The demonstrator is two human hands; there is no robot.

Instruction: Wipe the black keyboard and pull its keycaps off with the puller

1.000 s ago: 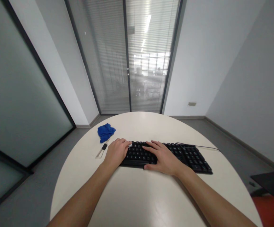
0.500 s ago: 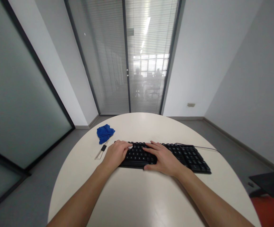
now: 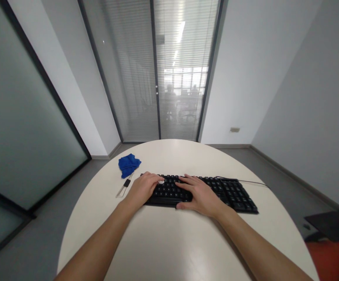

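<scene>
A black keyboard [image 3: 166, 201] lies across the pale round table [image 3: 157, 242]. Over its left end, my left hand [image 3: 142, 189] has its fingers closed on a small white item [image 3: 161, 182] at the keys; what exactly it is cannot be made out. My right hand [image 3: 200, 195] rests on the middle of the keyboard, fingers spread and thumb at the front edge, holding nothing. Left of my left hand are a blue cloth [image 3: 128, 165] and, just below it, a black clip with metal wire handles [image 3: 126, 183].
A thin cable [image 3: 252, 182] runs from the keyboard's back edge toward the table's right side. A red and black chair [image 3: 330, 253] stands at the lower right. Beyond the table are a glass partition with blinds [image 3: 183, 109] and white walls.
The whole view has shifted slightly, with everything a little farther left. Both hands keep nearly the same place on the keyboard.
</scene>
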